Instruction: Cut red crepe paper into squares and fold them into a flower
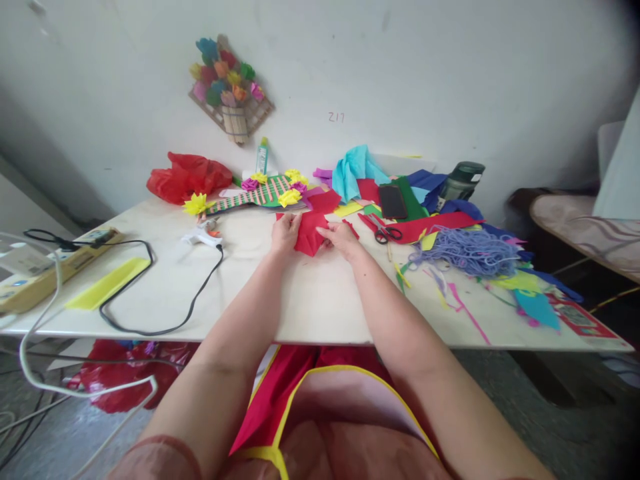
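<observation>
Both my hands rest on a piece of red paper (309, 237) lying near the middle of the white table (320, 300). My left hand (285, 233) pinches its left edge with curled fingers. My right hand (340, 237) grips its right edge, fingers closed on the paper. Beyond the paper lies a striped green and pink craft piece (260, 193) with yellow paper flowers (290, 197) on it.
Red-handled scissors (385, 231) lie right of my hands, near a heap of purple yarn (467, 251) and coloured paper scraps. A glue gun (203, 237) with a black cord, a yellow strip (107, 283) and a power strip (55, 267) lie left. A red bag (187, 177) and glue bottle (262, 157) stand by the wall.
</observation>
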`<move>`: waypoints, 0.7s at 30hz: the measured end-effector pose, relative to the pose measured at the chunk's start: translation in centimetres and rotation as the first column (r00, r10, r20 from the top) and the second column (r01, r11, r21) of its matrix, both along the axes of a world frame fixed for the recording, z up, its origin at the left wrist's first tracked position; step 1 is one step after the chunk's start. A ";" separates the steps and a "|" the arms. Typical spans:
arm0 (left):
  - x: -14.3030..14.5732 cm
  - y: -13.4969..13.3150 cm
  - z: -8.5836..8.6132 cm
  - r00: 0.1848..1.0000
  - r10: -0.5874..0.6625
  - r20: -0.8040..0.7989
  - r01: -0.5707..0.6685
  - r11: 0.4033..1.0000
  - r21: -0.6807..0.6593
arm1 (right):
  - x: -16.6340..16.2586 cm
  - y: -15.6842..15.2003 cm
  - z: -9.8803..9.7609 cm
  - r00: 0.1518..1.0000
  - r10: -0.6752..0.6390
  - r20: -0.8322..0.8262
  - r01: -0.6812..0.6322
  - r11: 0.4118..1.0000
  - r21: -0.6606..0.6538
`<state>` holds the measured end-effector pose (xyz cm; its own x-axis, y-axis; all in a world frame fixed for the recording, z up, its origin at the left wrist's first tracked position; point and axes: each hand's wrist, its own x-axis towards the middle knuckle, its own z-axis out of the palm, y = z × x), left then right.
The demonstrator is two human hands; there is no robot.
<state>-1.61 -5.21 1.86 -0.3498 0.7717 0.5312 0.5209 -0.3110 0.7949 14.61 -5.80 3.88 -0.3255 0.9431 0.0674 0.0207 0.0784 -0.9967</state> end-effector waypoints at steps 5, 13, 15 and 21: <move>0.2 0.0 -0.1 1.000 -0.001 -0.018 0.001 1.000 -0.007 | 0.1 0.6 -0.5 0.999 -0.053 -0.008 0.054 0.997 0.049; 0.2 0.1 -0.3 0.999 -0.036 0.023 0.037 0.999 -0.022 | 0.2 0.7 -0.5 0.999 -0.041 0.016 0.040 0.997 0.059; 0.2 0.2 -0.4 0.998 -0.046 0.050 0.047 0.999 -0.019 | 0.1 0.8 -0.6 0.999 -0.051 -0.003 0.051 0.996 0.073; 0.5 -0.1 -0.2 0.960 -0.159 0.232 0.170 0.985 -0.028 | 0.1 1.1 -0.8 0.997 -0.055 -0.055 0.059 0.995 0.075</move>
